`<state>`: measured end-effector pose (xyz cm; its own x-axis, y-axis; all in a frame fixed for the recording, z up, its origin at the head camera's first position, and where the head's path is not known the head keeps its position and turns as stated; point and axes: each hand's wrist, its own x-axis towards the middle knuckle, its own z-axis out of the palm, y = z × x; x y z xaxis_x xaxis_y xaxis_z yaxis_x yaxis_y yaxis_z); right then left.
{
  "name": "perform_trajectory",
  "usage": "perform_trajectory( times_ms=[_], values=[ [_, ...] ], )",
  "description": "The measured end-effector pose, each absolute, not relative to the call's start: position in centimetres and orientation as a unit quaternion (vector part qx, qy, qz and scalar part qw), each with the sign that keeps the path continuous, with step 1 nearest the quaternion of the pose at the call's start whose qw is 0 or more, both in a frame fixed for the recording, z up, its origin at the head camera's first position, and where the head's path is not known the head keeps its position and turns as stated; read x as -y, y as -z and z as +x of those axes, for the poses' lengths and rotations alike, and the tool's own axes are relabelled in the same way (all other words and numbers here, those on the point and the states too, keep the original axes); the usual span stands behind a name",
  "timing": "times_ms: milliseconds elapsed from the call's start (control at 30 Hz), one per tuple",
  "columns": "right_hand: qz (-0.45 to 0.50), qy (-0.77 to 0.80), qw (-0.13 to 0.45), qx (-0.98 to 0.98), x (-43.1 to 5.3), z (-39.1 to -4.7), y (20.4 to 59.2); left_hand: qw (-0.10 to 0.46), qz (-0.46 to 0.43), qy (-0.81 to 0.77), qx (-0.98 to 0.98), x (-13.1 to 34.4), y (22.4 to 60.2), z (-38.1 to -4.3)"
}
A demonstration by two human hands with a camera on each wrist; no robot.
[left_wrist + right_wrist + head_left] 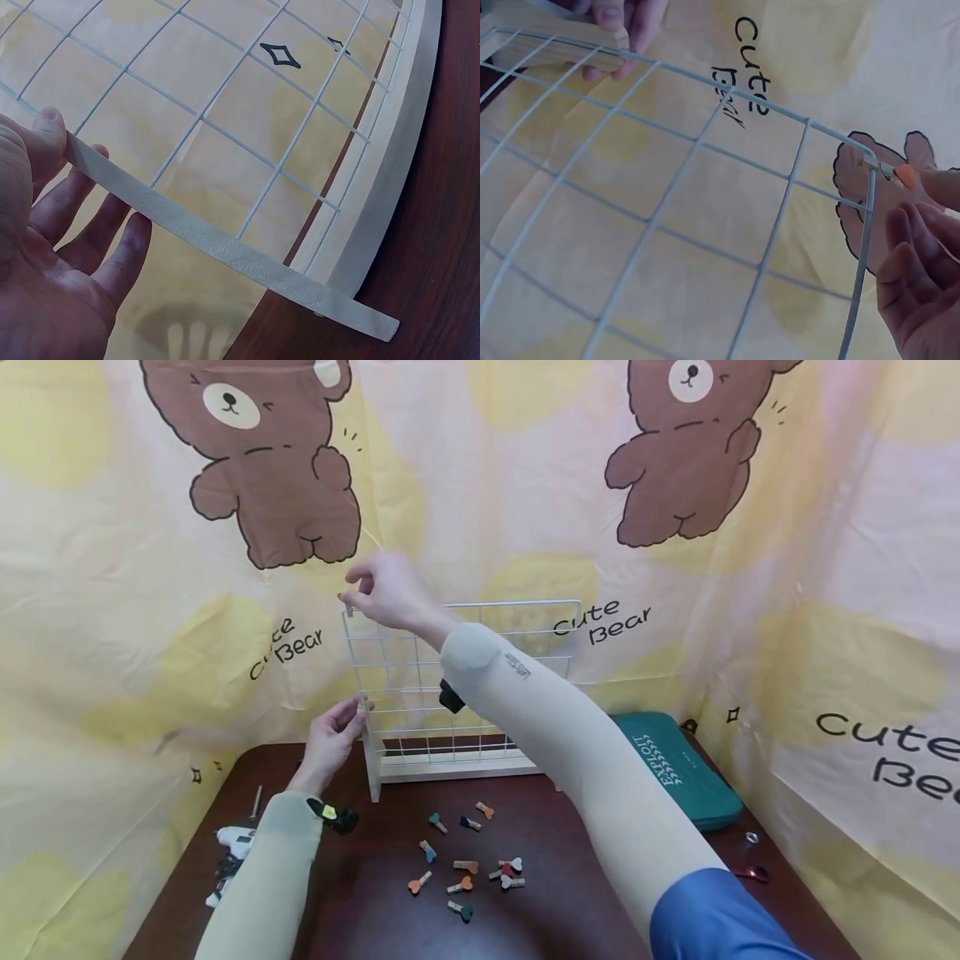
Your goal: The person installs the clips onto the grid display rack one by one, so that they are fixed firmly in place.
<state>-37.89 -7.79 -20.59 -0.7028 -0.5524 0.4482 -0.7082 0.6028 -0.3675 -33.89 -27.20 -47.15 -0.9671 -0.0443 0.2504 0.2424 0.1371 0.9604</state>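
A white wire grid rack (480, 702) with a wooden base stands on the table. My left hand (333, 739) holds the rack's wooden side post (210, 240), thumb on one side and fingers behind. At the grid's upper left corner, a small clothespin with an orange heart (904, 176) sits clipped on the wire. Beside that clothespin is my right hand (393, 592), its thumb at the heart and its index finger raised apart. Several heart clothespins (465, 866) in orange, white, blue, green and red lie on the table before the rack.
A green zip case (678, 768) lies at the right, near a pair of red-handled scissors (752, 873). On the left edge rests a white glue gun (236, 839). A bear-print curtain (480, 485) hangs close behind the rack.
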Motion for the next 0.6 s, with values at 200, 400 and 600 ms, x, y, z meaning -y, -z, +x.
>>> perform_trajectory(
  times_ms=[200, 400, 600],
  values=[
    [0.397, -0.377, 0.193, 0.814, 3.3, -36.6, 24.0, 0.114, -0.072, 0.660, 0.739, 27.0, 47.0, -33.7],
    [0.385, -0.410, 0.118, 0.818, -1.8, -34.7, 30.5, 0.117, -0.075, 0.660, 0.738, 27.5, 47.2, -33.6],
    [0.352, -0.360, 0.038, 0.863, -6.2, -34.5, 39.5, 0.115, -0.076, 0.659, 0.740, 27.1, 47.5, -34.1]
  ],
)
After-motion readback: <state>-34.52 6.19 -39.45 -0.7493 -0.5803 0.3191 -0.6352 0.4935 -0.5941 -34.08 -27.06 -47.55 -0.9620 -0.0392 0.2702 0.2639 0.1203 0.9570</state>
